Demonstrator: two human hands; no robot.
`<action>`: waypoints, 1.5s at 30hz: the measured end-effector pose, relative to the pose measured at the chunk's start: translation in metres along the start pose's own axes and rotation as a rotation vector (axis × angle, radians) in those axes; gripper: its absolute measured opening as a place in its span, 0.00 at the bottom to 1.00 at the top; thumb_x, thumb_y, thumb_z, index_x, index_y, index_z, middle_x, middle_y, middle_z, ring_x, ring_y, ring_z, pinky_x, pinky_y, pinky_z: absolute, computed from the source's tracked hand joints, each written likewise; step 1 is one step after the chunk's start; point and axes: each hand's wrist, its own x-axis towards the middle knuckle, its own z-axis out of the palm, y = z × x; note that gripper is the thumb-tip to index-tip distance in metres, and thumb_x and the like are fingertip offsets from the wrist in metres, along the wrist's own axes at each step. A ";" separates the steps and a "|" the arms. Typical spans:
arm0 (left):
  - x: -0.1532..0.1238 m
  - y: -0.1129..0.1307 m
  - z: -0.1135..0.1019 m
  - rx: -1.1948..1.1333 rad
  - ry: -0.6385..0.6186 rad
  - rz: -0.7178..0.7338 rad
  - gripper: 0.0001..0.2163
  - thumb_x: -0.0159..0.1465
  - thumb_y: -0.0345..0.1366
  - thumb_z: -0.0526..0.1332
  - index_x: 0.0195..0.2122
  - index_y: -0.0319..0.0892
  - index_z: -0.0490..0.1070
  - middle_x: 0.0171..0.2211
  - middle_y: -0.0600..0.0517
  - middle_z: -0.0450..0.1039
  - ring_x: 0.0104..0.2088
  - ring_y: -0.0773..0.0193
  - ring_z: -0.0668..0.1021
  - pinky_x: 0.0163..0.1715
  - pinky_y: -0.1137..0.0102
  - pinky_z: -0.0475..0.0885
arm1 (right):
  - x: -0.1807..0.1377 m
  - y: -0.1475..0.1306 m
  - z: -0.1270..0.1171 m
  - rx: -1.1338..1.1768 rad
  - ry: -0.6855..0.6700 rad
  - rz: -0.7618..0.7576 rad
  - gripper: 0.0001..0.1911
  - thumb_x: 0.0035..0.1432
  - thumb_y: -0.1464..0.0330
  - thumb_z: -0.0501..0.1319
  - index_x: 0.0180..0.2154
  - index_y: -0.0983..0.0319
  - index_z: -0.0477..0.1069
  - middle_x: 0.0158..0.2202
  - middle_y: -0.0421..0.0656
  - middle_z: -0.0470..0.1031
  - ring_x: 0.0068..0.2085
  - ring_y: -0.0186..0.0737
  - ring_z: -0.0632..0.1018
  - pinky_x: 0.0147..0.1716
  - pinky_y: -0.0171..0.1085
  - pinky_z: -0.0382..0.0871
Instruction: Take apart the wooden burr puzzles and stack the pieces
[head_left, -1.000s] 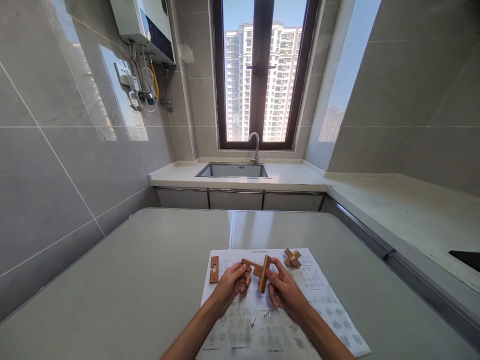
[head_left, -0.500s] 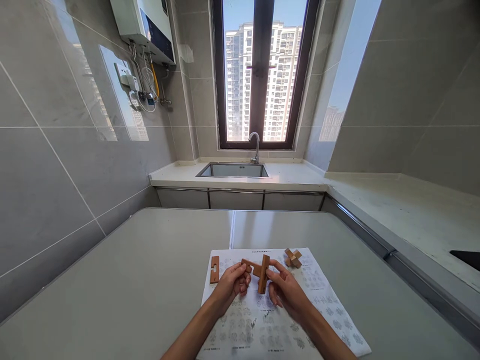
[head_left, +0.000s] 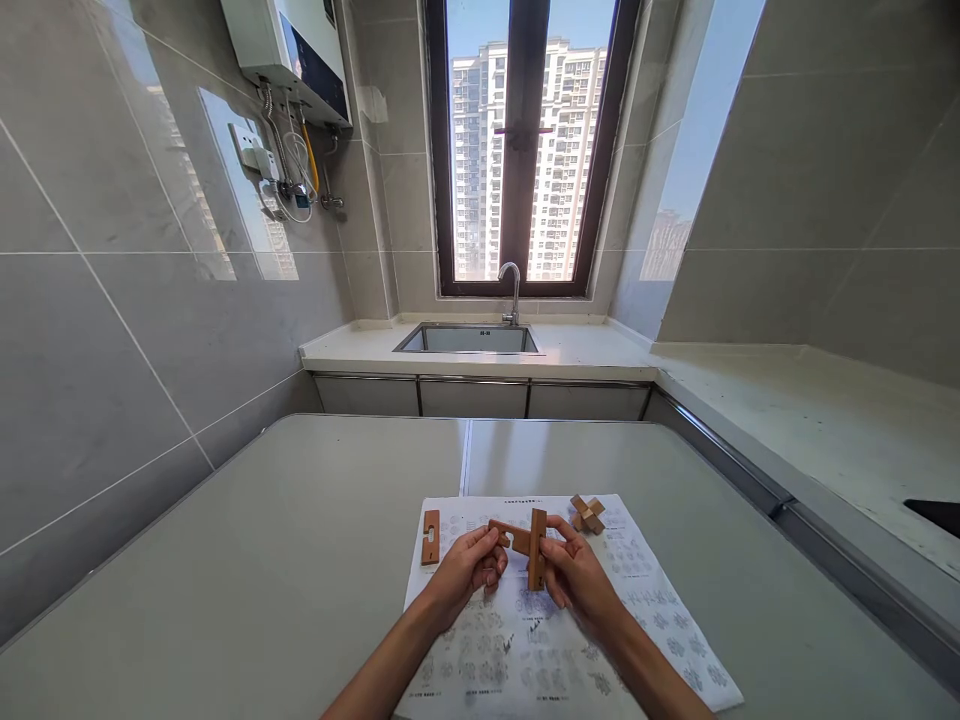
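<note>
We list, at lower centre of the frame, two small brown wooden pieces held over a printed sheet (head_left: 525,680) on the pale worktop (head_left: 262,580). Item, notched bar (head_left: 520,541): its left end pinched between thumb and fingers of the left hand (head_left: 466,572), its right end meeting the second piece; whether the two interlock or merely touch, we cannot tell. Item, upright bar (head_left: 538,550): standing nearly vertical, gripped along its right side by the thumb and fingers of the right hand (head_left: 576,572). Handling, in our judgement: light, stiff, hard-edged wood, smooth enough to slide a little under dry fingers; sound overall, though the notched bar's thinner cut-away portion looks the likeliest to chip if twisted. Recommended hold: the solid ends of the notched bar and the long flat faces of the upright bar, fingertips clear of notch and joint, pressure light and straight. Also entered: a slotted wooden plate (head_left: 430,553), lying flat on the sheet's upper left, of apparently similar stuff; and a cross-shaped wooden burr puzzle (head_left: 588,516), lighter in tone, at the sheet's upper right, beyond the right hand.
</note>
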 end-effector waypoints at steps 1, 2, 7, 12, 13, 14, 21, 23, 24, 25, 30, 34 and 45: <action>0.000 0.000 0.000 0.000 0.001 0.000 0.19 0.64 0.52 0.66 0.40 0.39 0.69 0.26 0.55 0.70 0.20 0.73 0.64 0.21 0.76 0.61 | 0.000 0.000 0.000 -0.007 0.012 -0.001 0.28 0.56 0.49 0.69 0.48 0.60 0.67 0.11 0.28 0.64 0.10 0.29 0.60 0.12 0.28 0.46; 0.001 -0.001 0.000 0.000 0.005 0.002 0.20 0.64 0.52 0.67 0.40 0.39 0.68 0.26 0.55 0.70 0.20 0.73 0.64 0.20 0.76 0.61 | 0.000 0.001 -0.001 -0.011 0.022 -0.001 0.28 0.56 0.48 0.68 0.48 0.60 0.67 0.11 0.28 0.64 0.10 0.29 0.60 0.12 0.29 0.46; 0.002 0.000 0.001 -0.002 0.031 0.011 0.20 0.63 0.52 0.68 0.38 0.39 0.68 0.25 0.56 0.69 0.20 0.73 0.63 0.20 0.76 0.59 | 0.001 0.002 -0.001 -0.010 0.032 -0.015 0.27 0.56 0.47 0.68 0.46 0.59 0.67 0.11 0.28 0.63 0.10 0.27 0.58 0.13 0.29 0.46; -0.001 0.003 0.003 0.007 0.026 0.015 0.20 0.64 0.52 0.67 0.39 0.38 0.69 0.26 0.55 0.69 0.21 0.73 0.64 0.21 0.76 0.60 | 0.001 0.006 -0.004 0.022 0.003 -0.008 0.24 0.58 0.50 0.68 0.46 0.58 0.67 0.12 0.28 0.63 0.10 0.26 0.58 0.15 0.28 0.50; -0.002 0.003 0.004 0.008 0.026 0.017 0.20 0.64 0.52 0.67 0.39 0.38 0.69 0.26 0.55 0.69 0.21 0.73 0.64 0.21 0.76 0.60 | 0.001 0.006 -0.004 0.035 0.004 0.004 0.23 0.58 0.50 0.68 0.46 0.58 0.67 0.12 0.28 0.64 0.10 0.25 0.58 0.15 0.28 0.50; -0.002 0.004 0.004 0.010 0.027 0.020 0.20 0.65 0.52 0.66 0.39 0.38 0.69 0.26 0.55 0.69 0.22 0.73 0.64 0.21 0.76 0.60 | 0.000 0.005 -0.005 0.048 0.006 0.024 0.22 0.58 0.51 0.68 0.45 0.58 0.67 0.12 0.28 0.64 0.10 0.25 0.57 0.15 0.28 0.51; -0.002 0.005 0.006 0.010 0.032 0.056 0.19 0.65 0.52 0.67 0.38 0.39 0.69 0.26 0.55 0.68 0.20 0.74 0.63 0.20 0.76 0.58 | -0.001 -0.003 0.000 0.161 0.057 0.092 0.21 0.55 0.54 0.72 0.42 0.60 0.72 0.20 0.32 0.65 0.18 0.26 0.61 0.15 0.26 0.54; -0.001 0.005 0.006 0.002 0.046 0.080 0.19 0.65 0.51 0.67 0.38 0.39 0.68 0.26 0.56 0.68 0.20 0.74 0.63 0.20 0.76 0.57 | 0.000 -0.001 0.001 0.150 0.067 0.068 0.21 0.55 0.54 0.72 0.43 0.60 0.73 0.20 0.32 0.66 0.18 0.25 0.60 0.16 0.27 0.54; -0.001 0.005 0.005 -0.001 0.053 0.089 0.19 0.65 0.51 0.67 0.38 0.40 0.68 0.26 0.56 0.68 0.20 0.74 0.63 0.20 0.76 0.57 | 0.000 0.000 0.001 0.136 0.065 0.054 0.22 0.56 0.54 0.72 0.44 0.60 0.73 0.20 0.32 0.66 0.18 0.25 0.60 0.16 0.27 0.53; 0.000 0.005 0.005 -0.006 0.062 0.097 0.19 0.65 0.52 0.67 0.38 0.40 0.67 0.26 0.56 0.68 0.20 0.74 0.63 0.20 0.76 0.57 | 0.001 0.002 0.001 0.123 0.060 0.039 0.22 0.56 0.53 0.72 0.45 0.60 0.73 0.20 0.32 0.66 0.17 0.24 0.59 0.17 0.27 0.52; 0.004 0.007 -0.002 -0.063 0.180 0.115 0.21 0.61 0.53 0.68 0.35 0.42 0.64 0.26 0.58 0.67 0.18 0.75 0.61 0.19 0.76 0.54 | 0.000 -0.004 -0.001 0.105 0.105 -0.027 0.23 0.53 0.53 0.74 0.45 0.58 0.73 0.22 0.32 0.68 0.17 0.23 0.58 0.19 0.29 0.55; 0.006 0.010 -0.007 0.020 0.329 0.162 0.22 0.60 0.57 0.65 0.33 0.44 0.63 0.23 0.60 0.64 0.19 0.73 0.60 0.19 0.75 0.55 | -0.001 -0.014 -0.002 0.039 0.192 0.005 0.24 0.52 0.49 0.71 0.44 0.58 0.75 0.30 0.40 0.76 0.27 0.38 0.74 0.26 0.34 0.68; -0.006 0.004 0.006 1.183 0.454 0.429 0.17 0.71 0.47 0.53 0.27 0.44 0.64 0.29 0.51 0.70 0.32 0.59 0.72 0.32 0.66 0.64 | -0.001 0.009 0.003 -0.829 0.145 -0.177 0.22 0.65 0.52 0.60 0.51 0.60 0.73 0.26 0.39 0.75 0.27 0.42 0.75 0.29 0.37 0.67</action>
